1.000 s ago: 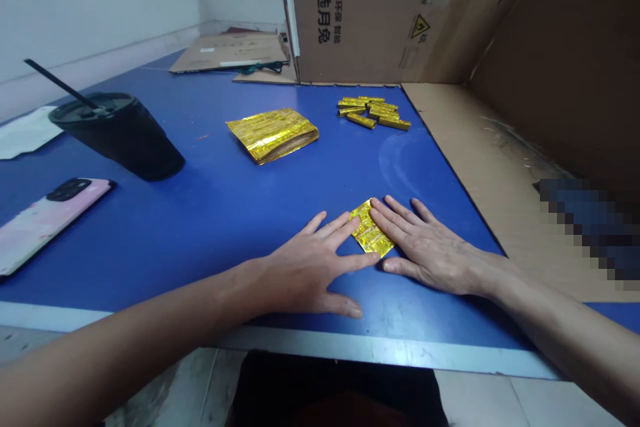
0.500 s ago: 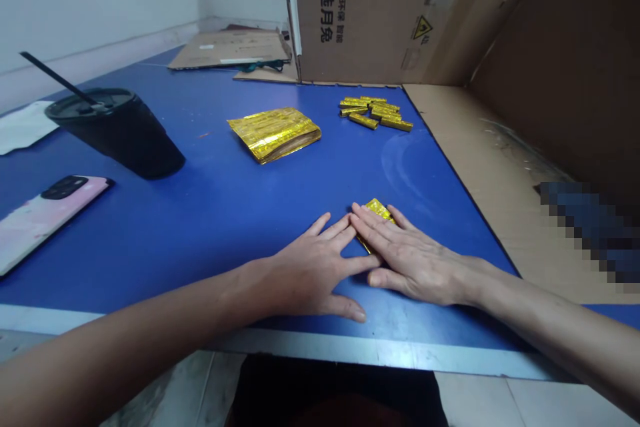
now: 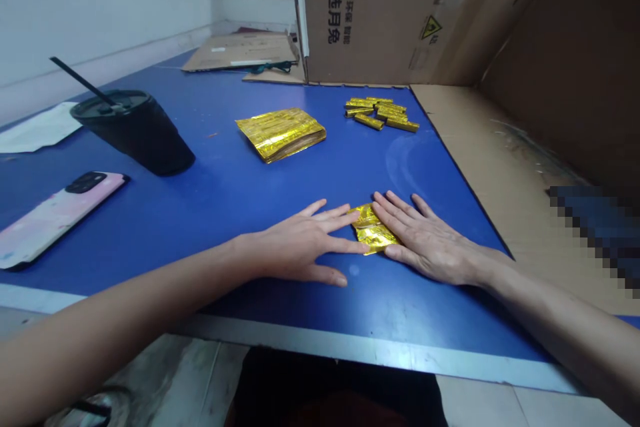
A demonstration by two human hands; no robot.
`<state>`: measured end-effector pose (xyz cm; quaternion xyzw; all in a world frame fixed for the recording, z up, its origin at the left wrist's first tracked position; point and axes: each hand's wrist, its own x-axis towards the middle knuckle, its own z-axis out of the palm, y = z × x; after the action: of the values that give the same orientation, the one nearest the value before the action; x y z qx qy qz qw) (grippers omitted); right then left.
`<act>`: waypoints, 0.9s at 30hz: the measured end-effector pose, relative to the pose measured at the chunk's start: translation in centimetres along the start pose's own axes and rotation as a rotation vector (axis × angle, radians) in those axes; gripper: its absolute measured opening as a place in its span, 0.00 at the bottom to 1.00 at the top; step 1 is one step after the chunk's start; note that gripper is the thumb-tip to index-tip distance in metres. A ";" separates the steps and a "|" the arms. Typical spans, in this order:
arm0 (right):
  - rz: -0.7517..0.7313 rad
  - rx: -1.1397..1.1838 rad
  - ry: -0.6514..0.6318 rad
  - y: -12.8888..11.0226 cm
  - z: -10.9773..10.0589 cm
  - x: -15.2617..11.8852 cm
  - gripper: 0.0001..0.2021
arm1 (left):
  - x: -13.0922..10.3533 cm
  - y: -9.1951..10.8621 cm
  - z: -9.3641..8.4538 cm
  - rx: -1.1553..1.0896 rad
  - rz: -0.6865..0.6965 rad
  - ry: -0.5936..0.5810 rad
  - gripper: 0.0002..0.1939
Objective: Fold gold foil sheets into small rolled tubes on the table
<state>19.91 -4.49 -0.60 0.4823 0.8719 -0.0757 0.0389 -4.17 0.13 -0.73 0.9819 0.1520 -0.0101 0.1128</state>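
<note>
A creased sheet of gold foil paper (image 3: 374, 232) lies flat on the blue table near its front edge. My left hand (image 3: 300, 243) has its fingers spread, and their tips rest on the sheet's left edge. Over the right part of the sheet lies my right hand (image 3: 427, 237), palm down with fingers stretched out, hiding that side. Farther back is a stack of gold foil paper (image 3: 283, 133). To its right sits a small pile of several folded gold foil strips (image 3: 383, 112).
On the left stand a black cup with a straw (image 3: 137, 133) and a phone in a pink-and-white case (image 3: 60, 217). A large cardboard box (image 3: 370, 20) rises at the back. Flattened cardboard (image 3: 235, 52) lies back left, and more cardboard (image 3: 465, 147) borders the table's right side.
My hands have moved apart, left hand leftward and right hand rightward, uncovering more of the gold foil sheet between them. The whole view has shifted slightly.
</note>
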 end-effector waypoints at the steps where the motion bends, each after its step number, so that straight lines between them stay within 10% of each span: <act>1: 0.001 -0.002 0.001 0.0 0.0 0.0 0.35 | -0.2 -0.1 0.0 0.001 -0.014 -0.006 0.27; 7: -0.014 -0.030 0.028 0.1 0.4 0.2 0.40 | -0.1 2.1 -0.6 -0.015 -0.115 0.043 0.44; 16: -0.063 -0.068 0.088 0.4 1.0 0.3 0.39 | 6.8 4.3 1.3 -0.055 -0.263 0.106 0.54; 27: 0.031 -0.065 0.057 -0.2 0.7 0.2 0.41 | 2.5 3.2 2.1 0.116 -0.290 0.079 0.51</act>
<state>19.61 -4.54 -1.33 0.4960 0.8671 -0.0331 0.0310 -0.77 -2.54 -2.21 0.9540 0.2959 0.0036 0.0473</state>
